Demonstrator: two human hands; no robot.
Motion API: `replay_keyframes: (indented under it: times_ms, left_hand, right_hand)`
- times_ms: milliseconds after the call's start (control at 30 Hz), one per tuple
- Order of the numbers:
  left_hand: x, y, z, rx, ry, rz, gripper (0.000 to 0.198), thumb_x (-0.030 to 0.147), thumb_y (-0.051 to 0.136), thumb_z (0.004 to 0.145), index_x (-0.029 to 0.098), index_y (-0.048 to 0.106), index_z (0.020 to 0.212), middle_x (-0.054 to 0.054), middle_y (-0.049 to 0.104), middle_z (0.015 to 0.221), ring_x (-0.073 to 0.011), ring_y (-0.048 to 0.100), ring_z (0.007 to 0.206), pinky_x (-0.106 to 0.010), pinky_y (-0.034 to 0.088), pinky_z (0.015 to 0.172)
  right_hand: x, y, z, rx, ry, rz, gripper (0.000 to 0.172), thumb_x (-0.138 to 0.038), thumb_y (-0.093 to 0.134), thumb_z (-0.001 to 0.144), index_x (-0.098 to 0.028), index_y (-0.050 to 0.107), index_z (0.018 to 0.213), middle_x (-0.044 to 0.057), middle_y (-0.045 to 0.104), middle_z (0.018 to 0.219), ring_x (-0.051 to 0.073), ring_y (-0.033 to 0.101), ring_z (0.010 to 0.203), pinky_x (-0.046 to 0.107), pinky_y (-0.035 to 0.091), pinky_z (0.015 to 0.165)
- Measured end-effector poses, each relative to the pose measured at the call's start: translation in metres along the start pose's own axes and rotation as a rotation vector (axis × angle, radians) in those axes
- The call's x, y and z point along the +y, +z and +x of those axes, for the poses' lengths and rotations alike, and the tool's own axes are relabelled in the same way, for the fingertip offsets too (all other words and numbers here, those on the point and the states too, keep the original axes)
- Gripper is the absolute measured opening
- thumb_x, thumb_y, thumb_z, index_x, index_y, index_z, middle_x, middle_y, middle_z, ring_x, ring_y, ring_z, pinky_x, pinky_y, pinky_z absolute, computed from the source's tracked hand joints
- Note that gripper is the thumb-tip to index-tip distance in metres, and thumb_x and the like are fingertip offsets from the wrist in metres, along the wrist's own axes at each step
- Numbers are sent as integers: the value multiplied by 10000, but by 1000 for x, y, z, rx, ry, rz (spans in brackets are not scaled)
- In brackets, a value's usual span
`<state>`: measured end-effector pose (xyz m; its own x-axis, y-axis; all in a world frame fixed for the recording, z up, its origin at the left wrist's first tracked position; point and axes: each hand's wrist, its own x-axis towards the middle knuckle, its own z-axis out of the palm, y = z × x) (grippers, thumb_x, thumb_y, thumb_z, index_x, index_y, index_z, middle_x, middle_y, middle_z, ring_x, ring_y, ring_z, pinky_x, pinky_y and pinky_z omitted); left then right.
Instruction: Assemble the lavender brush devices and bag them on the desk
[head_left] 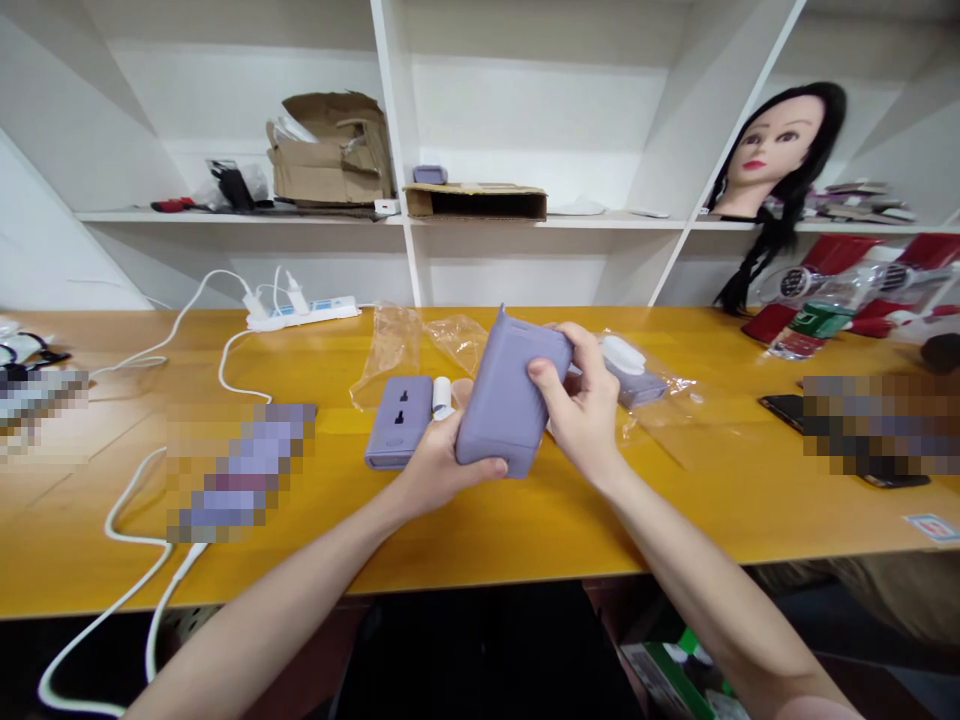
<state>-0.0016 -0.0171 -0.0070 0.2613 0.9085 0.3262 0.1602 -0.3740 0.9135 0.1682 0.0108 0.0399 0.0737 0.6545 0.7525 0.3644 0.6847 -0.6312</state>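
Head view. Two hands are in frame, both the person's own. Both forearms reach forward from the near edge of the yellow table and angle inward to meet at its middle.

One lavender block is held upright and tilted, clear of the tabletop, at center. The left hand is curled under and around its lower left side, with the thumb hidden behind it. The right hand is closed on its upper right side, with the thumb across the face. Both hands are firmly closed on the block.

One white cylinder stands just beside the left hand; whether that hand touches it cannot be told. One lavender socket unit with two outlets lies left of the hands. One lavender item lies in a clear bag right of the right hand. A second clear bag lies beyond the block.

One power strip with two plugs sits far left, with white cables. One shelf runs along the far side, holding one mannequin head and one torn carton.
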Motion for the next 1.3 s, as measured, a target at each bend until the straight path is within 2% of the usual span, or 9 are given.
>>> replay_keyframes:
  times_ms: [300, 500, 567, 633, 700, 767, 900, 1100, 1300]
  left_hand:
    - [-1, 3, 3, 157, -54, 86, 465, 473, 736, 622, 123, 639, 912, -56, 651, 795, -188, 565, 718, -304, 461, 667]
    - [-7, 7, 8, -96, -128, -248, 464, 483, 623, 749, 128, 636, 1048, -93, 701, 982, -239, 630, 956, -345, 488, 839]
    - [-9, 6, 9, -99, -150, -308, 472, 485, 634, 744, 128, 638, 1054, -91, 707, 969, -245, 635, 964, -351, 491, 846]
    - [-12, 2, 10, -26, -169, -346, 474, 503, 628, 748, 123, 646, 1030, -83, 712, 894, -234, 652, 877, -341, 508, 787]
    - [-13, -2, 12, 43, -184, -393, 483, 541, 599, 762, 110, 656, 972, -75, 704, 778, -219, 659, 744, -326, 518, 694]
    - [-13, -5, 12, 67, -196, -430, 498, 572, 579, 765, 99, 657, 902, -73, 686, 682, -213, 653, 640, -327, 520, 635]
    - [-4, -6, 12, 30, -196, -398, 492, 582, 577, 753, 98, 643, 810, -77, 663, 598, -212, 646, 570, -330, 523, 601]
    - [14, -3, 8, -113, -149, -293, 456, 558, 580, 745, 113, 630, 832, -64, 640, 631, -183, 620, 514, -310, 521, 498]
    - [12, -7, 7, -200, -124, -265, 406, 515, 592, 761, 119, 590, 849, -41, 605, 660, -141, 584, 488, -258, 487, 409]
  right_hand:
    - [2, 5, -7, 5, 32, -17, 332, -451, 566, 854, -257, 513, 1118, 49, 602, 1026, 209, 571, 918, 358, 494, 780]
    - [13, 2, 1, -89, -15, -34, 378, -417, 525, 886, -262, 509, 1231, 64, 577, 1221, 226, 561, 1074, 396, 475, 905]
    - [13, -2, 3, -204, -46, -12, 538, -440, 499, 893, -286, 369, 1392, 82, 467, 1386, 248, 512, 1193, 437, 457, 960]
    - [12, -6, 3, -391, -71, 9, 853, -499, 570, 830, -288, 91, 1504, 114, 275, 1523, 292, 420, 1309, 487, 444, 988]
    - [8, -10, 3, -581, -124, -27, 1219, -532, 719, 678, -282, -152, 1493, 128, 48, 1585, 347, 271, 1402, 544, 392, 1035]
    - [5, -12, 1, -705, -205, -125, 1406, -484, 817, 550, -302, -235, 1465, 95, -157, 1582, 377, 90, 1450, 586, 308, 1087]
    - [2, -14, 0, -750, -307, -280, 1348, -340, 818, 582, -337, -193, 1474, 35, -307, 1539, 370, -26, 1456, 589, 271, 1109]
    - [2, -25, 5, -815, -301, -302, 1354, -348, 827, 572, -359, -184, 1473, 22, -327, 1529, 426, -4, 1438, 633, 331, 1058]
    - [-2, -31, 5, -804, -329, -298, 1421, -392, 875, 489, -387, -144, 1479, -13, -333, 1525, 453, -60, 1422, 649, 324, 1057]
